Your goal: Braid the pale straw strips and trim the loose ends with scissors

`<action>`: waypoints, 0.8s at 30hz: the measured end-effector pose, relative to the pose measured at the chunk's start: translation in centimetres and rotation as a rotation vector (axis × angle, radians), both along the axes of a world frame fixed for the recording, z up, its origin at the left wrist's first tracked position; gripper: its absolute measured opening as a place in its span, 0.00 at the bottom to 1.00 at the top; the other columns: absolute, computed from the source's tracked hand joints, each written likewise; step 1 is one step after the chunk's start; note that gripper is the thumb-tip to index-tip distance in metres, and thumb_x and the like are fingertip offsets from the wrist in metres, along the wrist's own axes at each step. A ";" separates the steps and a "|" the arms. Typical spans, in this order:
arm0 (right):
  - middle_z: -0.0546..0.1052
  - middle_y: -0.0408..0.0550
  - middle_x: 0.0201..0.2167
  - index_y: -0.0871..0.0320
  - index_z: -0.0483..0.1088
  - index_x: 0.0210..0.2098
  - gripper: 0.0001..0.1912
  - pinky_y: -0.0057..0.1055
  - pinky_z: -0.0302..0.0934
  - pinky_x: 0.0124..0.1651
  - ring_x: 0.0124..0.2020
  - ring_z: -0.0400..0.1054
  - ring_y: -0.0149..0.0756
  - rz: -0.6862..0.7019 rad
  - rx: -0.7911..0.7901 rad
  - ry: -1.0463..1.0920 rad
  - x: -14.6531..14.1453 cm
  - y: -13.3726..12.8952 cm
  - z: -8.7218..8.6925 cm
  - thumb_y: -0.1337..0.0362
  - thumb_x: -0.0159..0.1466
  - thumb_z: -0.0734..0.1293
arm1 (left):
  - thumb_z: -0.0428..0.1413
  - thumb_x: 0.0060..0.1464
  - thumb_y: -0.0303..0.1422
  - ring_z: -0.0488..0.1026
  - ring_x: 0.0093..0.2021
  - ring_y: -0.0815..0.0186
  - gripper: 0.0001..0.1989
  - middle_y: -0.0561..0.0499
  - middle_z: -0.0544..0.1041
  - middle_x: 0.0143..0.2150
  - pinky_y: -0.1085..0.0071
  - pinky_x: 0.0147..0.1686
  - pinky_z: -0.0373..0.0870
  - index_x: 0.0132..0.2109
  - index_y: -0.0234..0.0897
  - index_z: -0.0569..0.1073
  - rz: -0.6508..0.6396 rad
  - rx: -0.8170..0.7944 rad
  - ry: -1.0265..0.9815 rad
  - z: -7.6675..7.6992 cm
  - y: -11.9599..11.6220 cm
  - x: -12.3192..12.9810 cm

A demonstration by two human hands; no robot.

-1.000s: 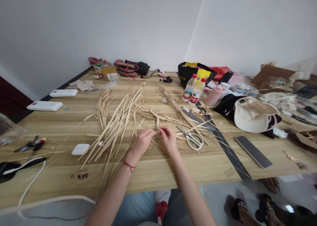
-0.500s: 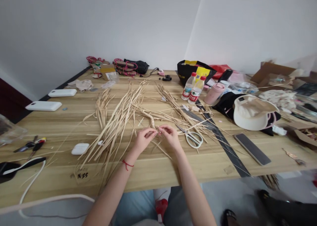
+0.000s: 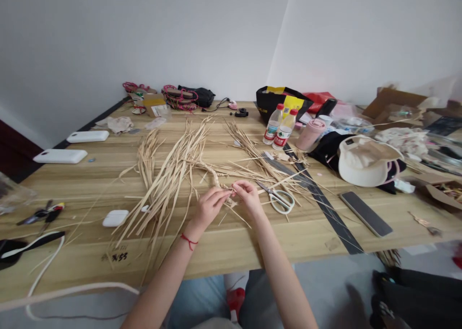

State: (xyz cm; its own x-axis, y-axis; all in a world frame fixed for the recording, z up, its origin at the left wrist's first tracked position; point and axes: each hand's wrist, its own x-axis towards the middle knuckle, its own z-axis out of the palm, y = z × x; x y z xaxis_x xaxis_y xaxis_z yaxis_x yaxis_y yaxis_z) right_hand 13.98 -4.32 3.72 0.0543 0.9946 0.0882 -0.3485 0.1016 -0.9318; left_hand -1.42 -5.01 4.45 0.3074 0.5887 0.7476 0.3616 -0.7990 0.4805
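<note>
A curved, wrapped cord of pale straw runs from the loose strands down to my fingers. My left hand, with a red string round its wrist, pinches the near end of this straw cord. Close against it, my right hand is closed with thumb and forefinger on the same end. The fingertips almost meet and hide just how the straw lies between them. Long dry straw strips spread to the left and beyond the hands. Scissors with pale green handles lie right of my right hand.
On the right are a grey phone, a white cap, a pink cup and two water bottles. A white earphone case and white power banks lie left. Another person's dark-clothed legs show lower right.
My left hand has turned a little, its fingers now more over the cord's end. The cord's curve has shifted slightly left. My right hand stays almost in place; the view has moved slightly.
</note>
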 end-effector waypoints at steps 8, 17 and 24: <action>0.72 0.40 0.21 0.57 0.70 0.30 0.14 0.27 0.64 0.29 0.22 0.66 0.29 -0.008 0.008 -0.019 -0.1 -0.2 0.1 0.56 0.49 0.73 | 0.54 0.56 0.27 0.74 0.37 0.69 0.07 0.50 0.77 0.36 0.72 0.38 0.72 0.42 0.38 0.73 0.050 0.014 0.010 -0.3 -0.3 0.2; 0.73 0.42 0.25 0.56 0.70 0.29 0.14 0.28 0.65 0.27 0.23 0.67 0.30 -0.071 0.069 -0.087 -0.1 -0.3 0.4 0.54 0.49 0.72 | 0.55 0.55 0.31 0.72 0.30 0.70 0.04 0.50 0.74 0.30 0.76 0.25 0.69 0.36 0.37 0.74 0.008 -0.210 -0.161 -0.5 -0.1 1.0; 0.76 0.46 0.30 0.56 0.73 0.31 0.13 0.32 0.67 0.36 0.30 0.69 0.34 -0.096 0.149 -0.164 0.1 0.0 0.4 0.53 0.54 0.69 | 0.55 0.55 0.31 0.70 0.28 0.71 0.04 0.50 0.74 0.30 0.77 0.25 0.67 0.35 0.36 0.74 0.071 -0.240 -0.184 -0.8 -0.3 1.3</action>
State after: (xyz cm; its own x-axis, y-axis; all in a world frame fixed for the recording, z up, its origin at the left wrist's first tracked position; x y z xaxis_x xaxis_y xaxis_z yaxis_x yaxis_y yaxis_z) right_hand 14.05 -4.36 4.10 0.1212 0.9609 0.2488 -0.1759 0.2675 -0.9474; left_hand -0.12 -5.31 3.67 0.1314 0.7701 0.6243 0.3014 -0.6310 0.7148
